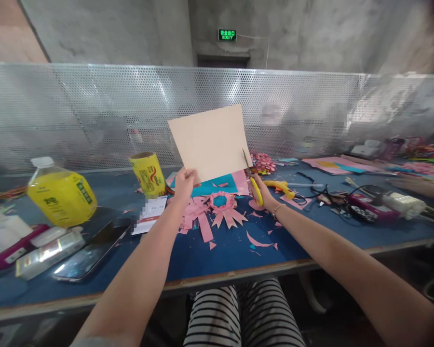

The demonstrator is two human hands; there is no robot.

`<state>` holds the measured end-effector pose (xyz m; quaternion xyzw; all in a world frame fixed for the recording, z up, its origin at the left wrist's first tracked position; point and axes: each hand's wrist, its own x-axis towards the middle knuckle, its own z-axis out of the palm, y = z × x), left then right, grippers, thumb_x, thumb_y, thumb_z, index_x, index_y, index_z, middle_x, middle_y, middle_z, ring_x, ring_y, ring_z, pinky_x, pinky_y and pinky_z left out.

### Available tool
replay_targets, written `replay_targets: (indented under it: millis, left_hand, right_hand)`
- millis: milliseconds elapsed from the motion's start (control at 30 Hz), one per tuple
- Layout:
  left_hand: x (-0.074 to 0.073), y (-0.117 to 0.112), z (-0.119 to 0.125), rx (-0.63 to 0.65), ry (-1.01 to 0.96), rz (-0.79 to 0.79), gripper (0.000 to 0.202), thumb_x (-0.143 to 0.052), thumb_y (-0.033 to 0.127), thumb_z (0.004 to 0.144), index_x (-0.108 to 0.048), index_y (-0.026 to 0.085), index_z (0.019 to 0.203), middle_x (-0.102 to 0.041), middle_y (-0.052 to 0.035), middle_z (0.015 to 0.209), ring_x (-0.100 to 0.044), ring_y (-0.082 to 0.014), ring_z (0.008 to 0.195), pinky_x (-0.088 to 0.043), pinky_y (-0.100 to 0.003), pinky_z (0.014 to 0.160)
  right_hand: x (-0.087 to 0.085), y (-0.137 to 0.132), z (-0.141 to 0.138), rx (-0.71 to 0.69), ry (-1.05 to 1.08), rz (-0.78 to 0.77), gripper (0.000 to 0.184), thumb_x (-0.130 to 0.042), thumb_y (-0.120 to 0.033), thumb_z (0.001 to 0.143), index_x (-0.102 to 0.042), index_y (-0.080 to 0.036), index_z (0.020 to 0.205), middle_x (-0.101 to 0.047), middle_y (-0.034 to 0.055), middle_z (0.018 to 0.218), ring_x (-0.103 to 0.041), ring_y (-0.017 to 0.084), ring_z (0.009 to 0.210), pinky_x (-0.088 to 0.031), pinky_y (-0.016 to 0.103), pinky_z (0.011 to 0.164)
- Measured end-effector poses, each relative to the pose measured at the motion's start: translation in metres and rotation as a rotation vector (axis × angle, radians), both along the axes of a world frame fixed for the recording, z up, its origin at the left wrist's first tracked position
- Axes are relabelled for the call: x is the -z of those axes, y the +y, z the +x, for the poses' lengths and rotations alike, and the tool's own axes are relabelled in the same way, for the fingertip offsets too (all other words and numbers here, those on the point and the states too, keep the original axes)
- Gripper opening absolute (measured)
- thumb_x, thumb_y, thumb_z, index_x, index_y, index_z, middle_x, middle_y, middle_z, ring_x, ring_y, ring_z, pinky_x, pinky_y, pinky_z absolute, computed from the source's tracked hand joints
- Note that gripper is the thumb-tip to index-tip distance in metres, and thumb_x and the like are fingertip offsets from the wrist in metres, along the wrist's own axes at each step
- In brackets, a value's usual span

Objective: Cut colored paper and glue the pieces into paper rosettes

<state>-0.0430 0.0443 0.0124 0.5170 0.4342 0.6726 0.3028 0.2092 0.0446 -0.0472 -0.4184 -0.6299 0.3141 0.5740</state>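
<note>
My left hand pinches the lower left edge of a cream sheet of paper, which is held up and slightly tilted above the table. In my right hand is a pair of scissors with yellow handles. The blades are parted and reach the sheet's lower right edge, one of them showing in front of it. Below the sheet lies a pink paper rosette with a blue centre and pointed tails. Pink strips and small scraps are scattered around it, and a blue sheet lies behind.
To the left stand a yellow-labelled jug, a cardboard roll and a phone. A yellow glue gun and cables lie right, near a purple power strip. A perforated metal screen closes off the back. Another person's hand is far right.
</note>
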Motion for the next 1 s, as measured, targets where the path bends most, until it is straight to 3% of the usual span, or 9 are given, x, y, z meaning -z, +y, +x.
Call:
replay_targets:
  millis: [567,1000]
  left_hand:
    - [0.000,0.000,0.000,0.071,-0.005,-0.047,0.023,-0.060,0.031,0.064,-0.056,0.016,0.081,-0.059,-0.0020,0.077,-0.057,-0.0128,0.063,-0.050,-0.023,0.045]
    - [-0.003,-0.001,0.000,0.112,-0.018,-0.061,0.024,-0.061,0.030,0.062,-0.057,0.016,0.081,-0.058,-0.0006,0.073,-0.056,-0.0121,0.060,-0.049,-0.023,0.045]
  right_hand:
    - [-0.009,-0.009,0.002,-0.164,0.176,-0.077,0.043,-0.057,-0.060,0.065,-0.037,-0.024,0.074,-0.040,-0.0077,0.056,-0.043,0.009,0.050,-0.039,0.026,0.053]
    - [-0.013,-0.015,-0.002,-0.169,0.267,-0.095,0.042,-0.060,-0.060,0.065,-0.040,-0.023,0.070,-0.045,-0.0070,0.051,-0.044,0.008,0.045,-0.039,0.024,0.049]
